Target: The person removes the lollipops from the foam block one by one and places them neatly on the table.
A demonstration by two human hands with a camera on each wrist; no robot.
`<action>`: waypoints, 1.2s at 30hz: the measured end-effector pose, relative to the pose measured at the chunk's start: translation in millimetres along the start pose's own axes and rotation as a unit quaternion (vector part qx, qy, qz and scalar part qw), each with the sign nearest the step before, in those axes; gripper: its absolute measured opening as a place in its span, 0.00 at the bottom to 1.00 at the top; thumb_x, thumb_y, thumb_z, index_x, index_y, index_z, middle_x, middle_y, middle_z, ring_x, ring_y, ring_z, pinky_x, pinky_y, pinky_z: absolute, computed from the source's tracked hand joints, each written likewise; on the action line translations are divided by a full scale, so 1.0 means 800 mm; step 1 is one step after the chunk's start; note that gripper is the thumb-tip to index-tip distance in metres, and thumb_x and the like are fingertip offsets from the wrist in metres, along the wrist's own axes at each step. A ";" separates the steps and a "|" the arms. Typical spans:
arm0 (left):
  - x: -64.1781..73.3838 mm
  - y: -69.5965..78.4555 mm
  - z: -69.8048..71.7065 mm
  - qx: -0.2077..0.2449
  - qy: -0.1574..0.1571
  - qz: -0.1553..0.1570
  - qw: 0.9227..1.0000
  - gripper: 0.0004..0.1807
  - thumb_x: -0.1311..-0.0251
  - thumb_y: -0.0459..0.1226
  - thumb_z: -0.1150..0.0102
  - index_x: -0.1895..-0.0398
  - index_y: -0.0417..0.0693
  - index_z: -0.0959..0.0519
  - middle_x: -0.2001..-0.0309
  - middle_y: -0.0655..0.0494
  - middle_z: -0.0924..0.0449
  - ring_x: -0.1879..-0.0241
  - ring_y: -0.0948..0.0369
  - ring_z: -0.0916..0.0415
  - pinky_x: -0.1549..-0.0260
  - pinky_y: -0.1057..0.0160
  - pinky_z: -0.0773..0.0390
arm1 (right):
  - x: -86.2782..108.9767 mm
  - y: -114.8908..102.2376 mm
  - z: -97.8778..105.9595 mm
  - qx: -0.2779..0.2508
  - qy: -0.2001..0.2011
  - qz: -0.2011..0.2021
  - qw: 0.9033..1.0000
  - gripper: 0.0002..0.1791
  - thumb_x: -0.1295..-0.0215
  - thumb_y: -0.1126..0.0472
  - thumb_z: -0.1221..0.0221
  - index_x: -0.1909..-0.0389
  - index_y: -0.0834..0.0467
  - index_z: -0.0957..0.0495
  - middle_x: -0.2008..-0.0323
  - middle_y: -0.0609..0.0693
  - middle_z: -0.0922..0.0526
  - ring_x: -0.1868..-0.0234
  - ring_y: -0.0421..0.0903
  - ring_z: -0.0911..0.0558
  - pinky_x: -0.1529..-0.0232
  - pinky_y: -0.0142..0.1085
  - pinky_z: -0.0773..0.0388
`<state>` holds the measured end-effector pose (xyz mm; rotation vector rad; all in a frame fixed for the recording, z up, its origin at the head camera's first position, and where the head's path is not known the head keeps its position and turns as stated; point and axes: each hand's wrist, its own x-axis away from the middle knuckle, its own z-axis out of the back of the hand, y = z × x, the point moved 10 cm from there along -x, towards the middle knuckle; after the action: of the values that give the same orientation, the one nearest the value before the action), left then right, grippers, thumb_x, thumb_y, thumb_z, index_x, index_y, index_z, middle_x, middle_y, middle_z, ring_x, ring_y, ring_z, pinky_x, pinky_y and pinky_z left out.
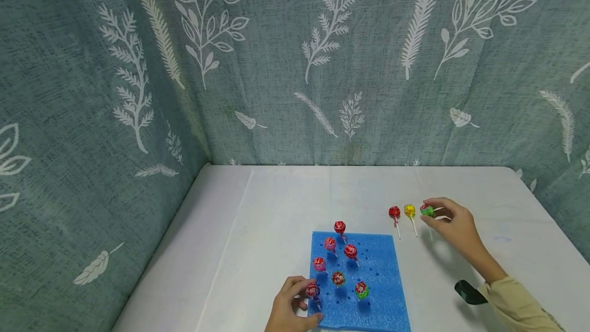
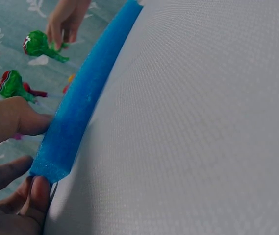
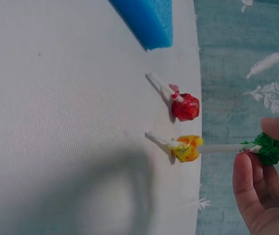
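My right hand [image 1: 456,224] pinches a green-wrapped lollipop [image 3: 274,149] by its head, with the white stick sticking out between the fingers in the right wrist view. Beside it on the table lie a yellow lollipop [image 1: 409,211] and a red one [image 1: 394,212]. At the near left, my left hand [image 1: 292,304] grips the edge of a blue foam board [image 1: 382,291], its thumb and fingers around the corner in the left wrist view. Several lollipops stand in the board, among them a red one [image 1: 351,251], a green-and-red one [image 1: 361,289] and a dark-wrapped one [image 1: 312,291] by the left fingers.
Small dark holes dot the foam board's top. The white table [image 1: 267,229] reaches back to a grey-green curtain [image 1: 276,65] with white leaf prints, which also hangs along the left side. A dark band-like object [image 1: 470,292] sits at the right wrist.
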<state>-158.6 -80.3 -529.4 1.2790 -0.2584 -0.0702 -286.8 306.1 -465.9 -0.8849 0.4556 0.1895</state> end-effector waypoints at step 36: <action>0.003 0.000 0.000 -0.002 0.013 0.008 1.000 0.32 0.62 0.32 0.26 0.47 0.38 0.24 0.51 0.50 0.33 0.61 0.56 0.32 0.66 0.69 0.27 | -0.018 -0.001 -0.011 0.074 -0.050 -0.132 0.987 0.19 0.45 0.64 0.34 0.54 0.67 0.23 0.60 0.65 0.22 0.64 0.54 0.23 0.70 0.35 0.28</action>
<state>-156.4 -80.8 -529.4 1.2734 -0.2472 -0.0402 -302.0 299.2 -463.7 -0.7774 0.2526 -0.0424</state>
